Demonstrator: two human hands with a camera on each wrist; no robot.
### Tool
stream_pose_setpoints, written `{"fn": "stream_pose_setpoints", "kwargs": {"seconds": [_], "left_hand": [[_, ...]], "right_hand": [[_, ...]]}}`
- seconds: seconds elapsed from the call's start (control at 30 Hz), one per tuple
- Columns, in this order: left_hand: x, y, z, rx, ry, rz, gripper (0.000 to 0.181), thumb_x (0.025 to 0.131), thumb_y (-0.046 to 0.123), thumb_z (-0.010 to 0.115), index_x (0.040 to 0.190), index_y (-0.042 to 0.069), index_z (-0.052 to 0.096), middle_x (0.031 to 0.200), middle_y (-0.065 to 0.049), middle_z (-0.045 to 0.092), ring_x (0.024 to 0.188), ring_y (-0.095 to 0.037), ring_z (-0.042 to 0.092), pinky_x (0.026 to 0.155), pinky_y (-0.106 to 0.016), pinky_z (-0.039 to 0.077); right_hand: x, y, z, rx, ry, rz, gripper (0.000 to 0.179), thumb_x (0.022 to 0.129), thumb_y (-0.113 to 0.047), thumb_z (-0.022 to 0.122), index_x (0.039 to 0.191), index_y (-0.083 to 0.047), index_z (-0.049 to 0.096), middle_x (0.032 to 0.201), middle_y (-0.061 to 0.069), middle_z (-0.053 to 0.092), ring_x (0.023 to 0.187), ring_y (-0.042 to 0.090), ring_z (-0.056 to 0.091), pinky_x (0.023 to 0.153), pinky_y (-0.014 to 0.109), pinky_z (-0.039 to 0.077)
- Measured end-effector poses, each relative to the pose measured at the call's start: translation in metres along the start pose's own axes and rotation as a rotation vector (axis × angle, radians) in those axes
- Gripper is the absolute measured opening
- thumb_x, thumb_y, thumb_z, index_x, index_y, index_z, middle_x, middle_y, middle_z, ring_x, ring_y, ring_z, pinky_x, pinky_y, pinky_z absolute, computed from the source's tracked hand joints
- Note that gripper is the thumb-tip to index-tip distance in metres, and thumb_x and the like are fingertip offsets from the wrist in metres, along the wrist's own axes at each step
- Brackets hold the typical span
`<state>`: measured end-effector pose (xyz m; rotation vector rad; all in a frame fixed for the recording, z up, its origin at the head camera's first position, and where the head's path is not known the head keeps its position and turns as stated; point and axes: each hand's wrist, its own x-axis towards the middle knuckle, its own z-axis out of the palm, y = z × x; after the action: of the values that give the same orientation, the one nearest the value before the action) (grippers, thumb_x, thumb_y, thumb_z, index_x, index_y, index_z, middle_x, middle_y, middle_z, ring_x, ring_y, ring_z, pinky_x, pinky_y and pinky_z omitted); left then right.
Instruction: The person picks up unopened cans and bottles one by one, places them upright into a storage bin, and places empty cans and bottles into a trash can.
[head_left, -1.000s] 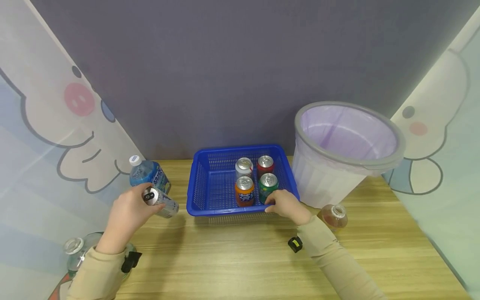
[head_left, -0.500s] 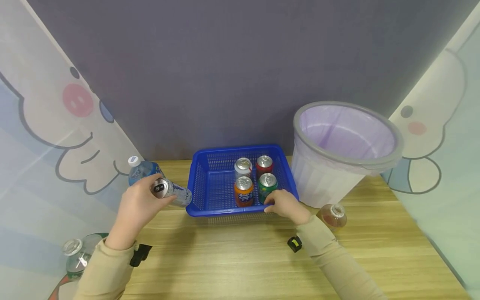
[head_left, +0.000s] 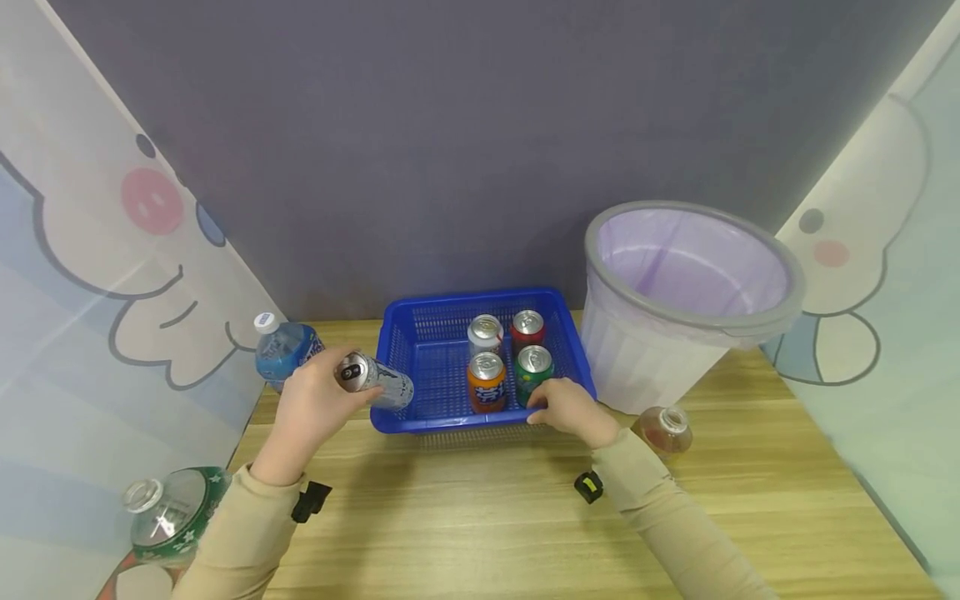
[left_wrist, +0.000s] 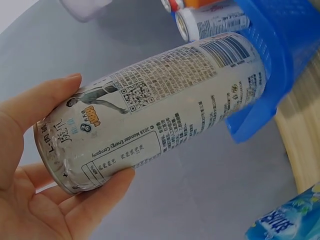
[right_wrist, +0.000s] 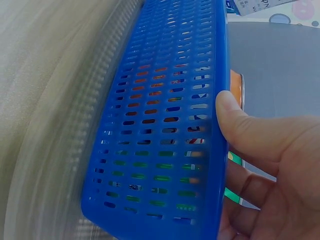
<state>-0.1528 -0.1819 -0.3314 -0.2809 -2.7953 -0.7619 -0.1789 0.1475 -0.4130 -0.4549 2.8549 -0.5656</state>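
My left hand (head_left: 311, 408) grips a tall white energy drink can (head_left: 390, 389) by its top end, thumb on one side and fingers on the other. The can is tilted, its lower end overlapping the left rim of a blue plastic basket (head_left: 431, 422) in the head view. My right hand (head_left: 572, 408) pinches the basket's front rim near the right corner, thumb outside and fingers inside, as the right wrist view shows. Inside the basket, on its right half, stand an orange can (head_left: 487, 393), a green can (head_left: 528, 382), a white can (head_left: 483, 340) and a red can (head_left: 527, 332).
A lined bin (head_left: 637, 358) stands right of the basket, with a bottle of brownish liquid (head_left: 663, 433) before it. Behind my left hand is a blue bottle (head_left: 279, 348). A clear bottle with a green label (head_left: 176, 512) stands near my left sleeve.
My left hand has carried the energy drink can rightward, from beside the blue bottle to the basket's left rim. The right hand has stayed on the front rim.
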Motion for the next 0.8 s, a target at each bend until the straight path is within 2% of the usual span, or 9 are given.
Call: {"fn": "stream_pose_setpoints", "kwargs": {"seconds": [0.27,0.47,0.8], "left_hand": [[-0.001,-0.003,0.018,-0.023,-0.061,-0.03,0.057,0.071,0.021,0.082,0.118,-0.002,0.06,0.1,-0.019,0.066,0.082,-0.028,0.065,0.066,-0.041,0.054],[0.002,-0.008,0.033,-0.032,-0.079,-0.023,0.051,0.069,0.02,0.083,0.111,0.0,0.062,0.092,-0.014,0.067,0.075,-0.022,0.064,0.061,-0.036,0.053],[0.011,-0.01,0.052,0.003,-0.099,-0.001,0.063,0.067,0.021,0.084,0.119,-0.005,0.059,0.102,-0.021,0.068,0.082,-0.031,0.067,0.067,-0.042,0.055]], "right_hand": [[0.0,0.0,0.0,-0.002,-0.004,-0.009,0.017,0.079,-0.021,0.076,0.091,-0.009,0.075,0.092,0.002,0.072,0.095,0.027,0.065,0.086,0.043,0.051],[0.0,0.001,0.002,-0.004,0.001,0.001,0.016,0.078,-0.022,0.076,0.09,-0.011,0.075,0.092,0.001,0.073,0.095,0.026,0.066,0.085,0.042,0.051],[0.001,0.003,0.002,-0.009,0.009,-0.006,0.017,0.078,-0.024,0.076,0.089,-0.011,0.074,0.09,0.0,0.072,0.093,0.025,0.066,0.083,0.041,0.051]]}}
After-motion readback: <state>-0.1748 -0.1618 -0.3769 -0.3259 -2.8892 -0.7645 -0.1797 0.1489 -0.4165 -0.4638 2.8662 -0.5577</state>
